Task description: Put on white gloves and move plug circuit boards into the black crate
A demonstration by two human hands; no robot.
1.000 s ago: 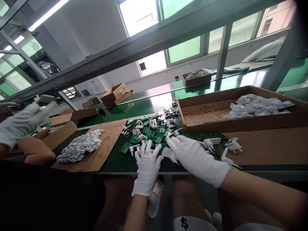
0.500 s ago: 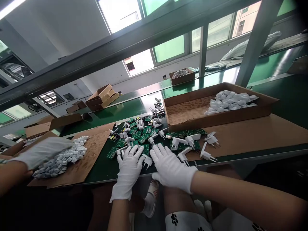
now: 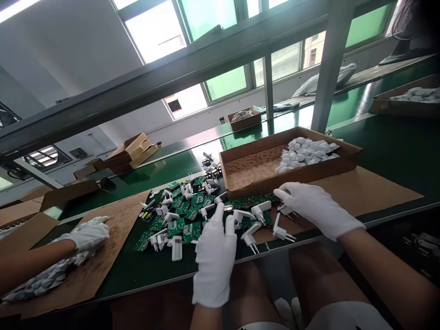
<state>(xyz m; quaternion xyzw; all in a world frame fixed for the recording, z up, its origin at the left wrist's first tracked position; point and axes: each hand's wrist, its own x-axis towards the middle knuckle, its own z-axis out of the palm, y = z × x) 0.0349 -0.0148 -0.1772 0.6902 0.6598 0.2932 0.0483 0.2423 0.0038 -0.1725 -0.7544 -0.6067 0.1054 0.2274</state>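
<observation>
My left hand (image 3: 216, 256), in a white glove, lies flat over the table edge with its fingers stretched out. Its fingertips are nearest to a white plug housing with two pins (image 3: 242, 215). My right hand (image 3: 312, 204), gloved too, is curled at the right end of a row of green circuit boards (image 3: 252, 200), above a white plug (image 3: 287, 210) it partly covers. What its fingertips grip, if anything, is hidden. Between the hands lie more two-pin plugs (image 3: 282, 229). Left of them spreads a heap of green boards (image 3: 191, 231) with white plug parts (image 3: 176, 249).
A shallow cardboard tray (image 3: 292, 178) holds a pile of white pieces (image 3: 307, 153). At left, a co-worker's gloved hand (image 3: 91, 236) rests on white pieces on a cardboard sheet (image 3: 118, 238). Cardboard boxes (image 3: 130, 153) stand behind. A metal post (image 3: 332, 68) rises beyond the tray.
My right hand has moved right, from the heap's front to the plug near the tray. My left hand has shifted right as well. The view has turned right; the co-worker's hand has come down onto the white pieces.
</observation>
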